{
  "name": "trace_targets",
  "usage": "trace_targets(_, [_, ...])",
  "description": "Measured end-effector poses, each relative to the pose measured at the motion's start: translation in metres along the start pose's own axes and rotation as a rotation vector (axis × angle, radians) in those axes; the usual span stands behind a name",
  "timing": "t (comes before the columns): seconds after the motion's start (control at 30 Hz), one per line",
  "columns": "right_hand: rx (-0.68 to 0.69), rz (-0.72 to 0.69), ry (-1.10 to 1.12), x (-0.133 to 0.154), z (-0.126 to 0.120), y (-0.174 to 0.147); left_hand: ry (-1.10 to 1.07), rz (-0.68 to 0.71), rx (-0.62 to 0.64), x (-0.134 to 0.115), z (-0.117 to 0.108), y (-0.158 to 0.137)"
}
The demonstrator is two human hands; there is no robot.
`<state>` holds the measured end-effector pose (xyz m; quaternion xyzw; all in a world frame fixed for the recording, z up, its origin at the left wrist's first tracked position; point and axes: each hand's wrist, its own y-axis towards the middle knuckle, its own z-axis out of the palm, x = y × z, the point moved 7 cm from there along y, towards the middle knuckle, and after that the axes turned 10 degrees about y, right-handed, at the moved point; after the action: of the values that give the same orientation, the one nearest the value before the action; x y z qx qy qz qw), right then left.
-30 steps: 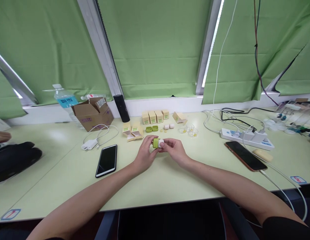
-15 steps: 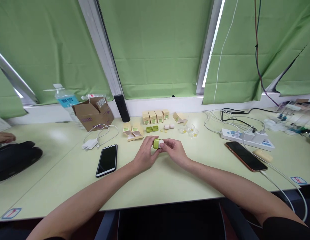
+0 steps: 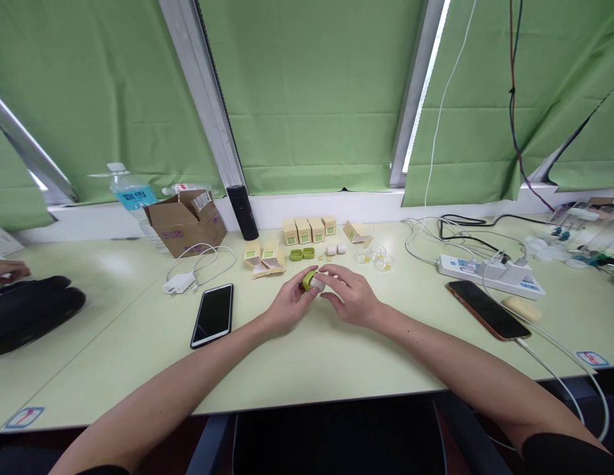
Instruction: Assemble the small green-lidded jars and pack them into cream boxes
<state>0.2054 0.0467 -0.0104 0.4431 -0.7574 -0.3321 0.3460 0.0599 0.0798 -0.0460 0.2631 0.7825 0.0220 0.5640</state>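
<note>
Low over the table, my left hand is closed around a small green case with a white part on its right side. The fingertips of my right hand touch the white part from above, with the thumb apart from it. Just beyond lie two small open green containers, two pale pinkish-white pieces and tiny yellowish bits. Several clear plastic pieces with yellow spots lie to their right. What is inside the case is hidden.
Small cardboard boxes line the back, with opened ones to the left. Phones lie left and right. Around them are a charger, power strip, carton and black cylinder. Another person's hand shows far left.
My right thumb has come away from the white part, and the right fingers now rest over its top. The case has tilted in my left hand.
</note>
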Motion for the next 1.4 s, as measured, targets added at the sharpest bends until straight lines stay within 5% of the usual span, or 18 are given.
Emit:
trace_targets(0.6, [0.120,0.034,-0.108,0.001,0.012,-0.004,-0.185,-0.032,0.086,0.004,0.007,-0.002])
trace_targets(1.07, [0.049,-0.062,-0.193,0.002,0.012,-0.008,-0.161,-0.021,0.005,-0.016,0.010,-0.001])
trace_targets(1.4, [0.024,-0.216,-0.338,0.009,0.014,-0.009,-0.008,-0.051,-0.131,0.001,0.006,-0.003])
